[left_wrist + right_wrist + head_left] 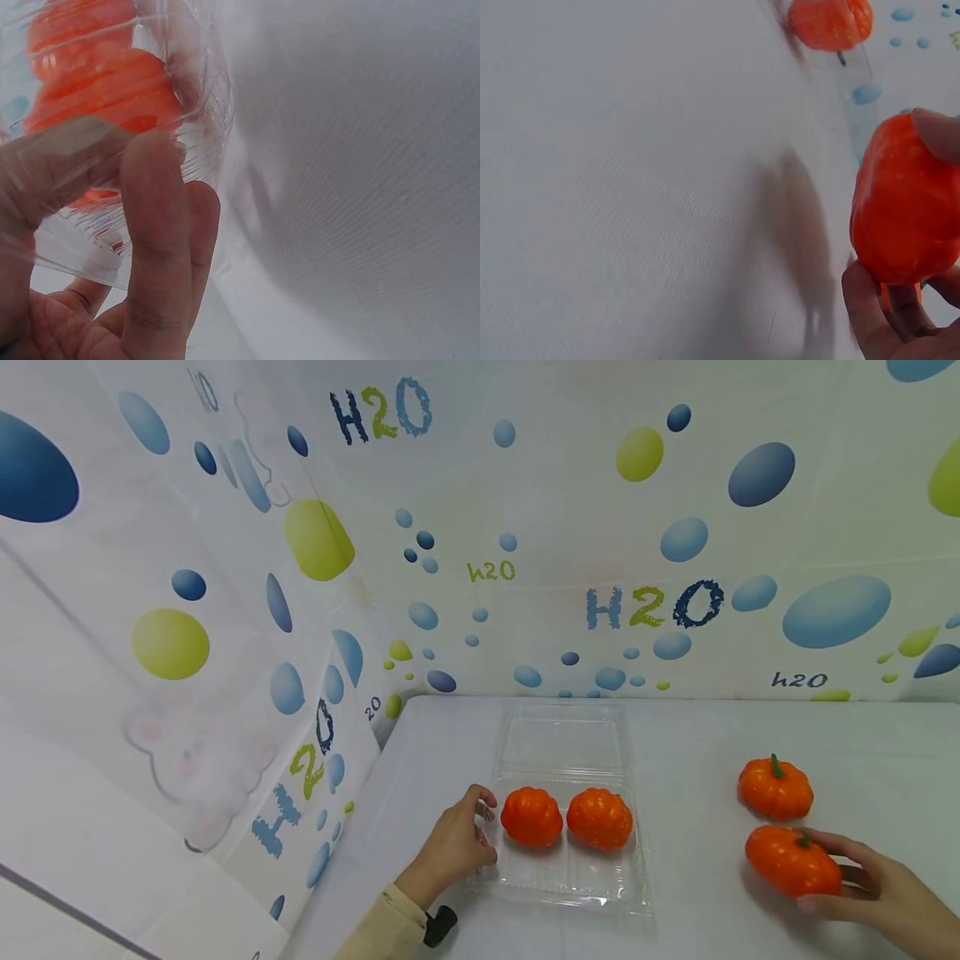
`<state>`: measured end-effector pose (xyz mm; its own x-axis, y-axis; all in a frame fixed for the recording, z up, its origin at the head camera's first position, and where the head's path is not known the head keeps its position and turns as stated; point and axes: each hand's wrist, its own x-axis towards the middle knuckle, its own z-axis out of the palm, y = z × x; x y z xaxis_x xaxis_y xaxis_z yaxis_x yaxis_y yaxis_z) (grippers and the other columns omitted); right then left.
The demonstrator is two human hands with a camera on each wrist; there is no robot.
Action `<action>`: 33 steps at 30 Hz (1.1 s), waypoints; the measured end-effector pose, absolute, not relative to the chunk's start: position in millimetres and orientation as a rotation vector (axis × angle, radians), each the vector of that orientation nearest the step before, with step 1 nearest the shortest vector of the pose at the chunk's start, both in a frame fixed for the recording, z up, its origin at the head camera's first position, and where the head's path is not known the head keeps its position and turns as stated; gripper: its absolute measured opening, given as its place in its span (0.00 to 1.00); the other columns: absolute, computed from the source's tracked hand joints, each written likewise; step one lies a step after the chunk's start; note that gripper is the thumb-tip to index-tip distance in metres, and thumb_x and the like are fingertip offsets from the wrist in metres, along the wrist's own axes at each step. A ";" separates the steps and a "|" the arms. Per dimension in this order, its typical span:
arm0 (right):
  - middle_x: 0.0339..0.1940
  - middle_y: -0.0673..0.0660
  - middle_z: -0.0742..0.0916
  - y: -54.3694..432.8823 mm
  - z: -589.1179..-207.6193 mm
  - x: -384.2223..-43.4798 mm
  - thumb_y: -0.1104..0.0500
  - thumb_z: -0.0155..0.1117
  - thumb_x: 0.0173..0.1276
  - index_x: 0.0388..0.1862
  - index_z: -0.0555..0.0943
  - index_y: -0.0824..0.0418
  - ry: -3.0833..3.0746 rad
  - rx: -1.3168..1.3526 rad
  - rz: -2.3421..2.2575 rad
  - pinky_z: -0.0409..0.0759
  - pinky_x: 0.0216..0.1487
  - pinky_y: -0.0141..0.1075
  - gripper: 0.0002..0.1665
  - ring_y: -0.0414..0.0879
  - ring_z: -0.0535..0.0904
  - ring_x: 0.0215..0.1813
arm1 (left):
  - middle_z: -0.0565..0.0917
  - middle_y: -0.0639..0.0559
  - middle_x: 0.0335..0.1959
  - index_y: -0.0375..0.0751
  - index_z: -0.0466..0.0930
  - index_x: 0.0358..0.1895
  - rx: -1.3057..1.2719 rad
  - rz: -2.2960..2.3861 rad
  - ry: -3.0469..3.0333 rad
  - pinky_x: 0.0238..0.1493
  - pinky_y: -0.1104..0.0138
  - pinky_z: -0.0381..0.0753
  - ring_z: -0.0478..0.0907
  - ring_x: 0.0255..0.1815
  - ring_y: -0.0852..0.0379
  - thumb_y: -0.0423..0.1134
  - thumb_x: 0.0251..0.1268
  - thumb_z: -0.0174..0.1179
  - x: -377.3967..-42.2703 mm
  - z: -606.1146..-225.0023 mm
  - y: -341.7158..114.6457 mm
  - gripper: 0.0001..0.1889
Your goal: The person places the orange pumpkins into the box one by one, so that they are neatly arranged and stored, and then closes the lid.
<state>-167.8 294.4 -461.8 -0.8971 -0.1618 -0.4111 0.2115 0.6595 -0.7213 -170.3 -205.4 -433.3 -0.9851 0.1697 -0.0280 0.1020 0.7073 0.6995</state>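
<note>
While the left grip (453, 839) is holding a clear container (531, 875) at its left edge, the right grip (873, 887), half-spread, is pinching a pumpkin (789, 860) around its right end.

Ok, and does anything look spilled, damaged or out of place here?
Nothing looks spilled or damaged. Slightly odd: the two pumpkins in the clear container show no stems, unlike the upright pumpkin on the table, so they may be turned over.

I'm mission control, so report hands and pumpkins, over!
Left hand holds tray. Right hand grips one pumpkin. Two pumpkins in tray. Lid open, not blocking.
</note>
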 end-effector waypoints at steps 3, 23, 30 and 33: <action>0.72 0.84 0.56 292.0 -459.9 -167.4 0.44 0.65 0.72 0.75 0.47 0.81 2.381 -0.008 -1.166 0.80 0.54 0.58 0.57 0.78 0.70 0.61 | 0.79 0.44 0.46 0.43 0.67 0.54 0.229 1.149 2.818 0.23 0.67 0.77 0.72 0.25 0.58 0.22 0.44 0.71 -169.9 -433.8 -205.6 0.32; 0.75 0.79 0.56 253.5 -443.4 -153.8 0.57 0.62 0.74 0.76 0.51 0.72 1.994 -0.225 -1.517 0.82 0.54 0.49 0.44 0.54 0.76 0.61 | 0.79 0.44 0.46 0.42 0.67 0.55 0.235 1.154 2.822 0.23 0.68 0.76 0.71 0.25 0.58 0.22 0.44 0.70 -171.0 -434.2 -205.9 0.32; 0.75 0.74 0.61 231.6 -436.1 -151.2 0.57 0.62 0.73 0.75 0.55 0.67 1.931 -0.234 -1.576 0.80 0.57 0.50 0.40 0.55 0.73 0.65 | 0.79 0.44 0.46 0.42 0.67 0.54 0.234 1.148 2.824 0.24 0.67 0.77 0.72 0.25 0.57 0.22 0.44 0.71 -170.0 -433.0 -204.8 0.32; 0.74 0.72 0.64 221.1 -432.8 -151.8 0.57 0.61 0.74 0.75 0.56 0.68 1.934 -0.283 -1.592 0.82 0.56 0.49 0.39 0.56 0.72 0.66 | 0.79 0.44 0.46 0.43 0.67 0.54 0.235 1.148 2.824 0.24 0.67 0.77 0.72 0.26 0.57 0.22 0.44 0.70 -170.1 -433.3 -205.0 0.32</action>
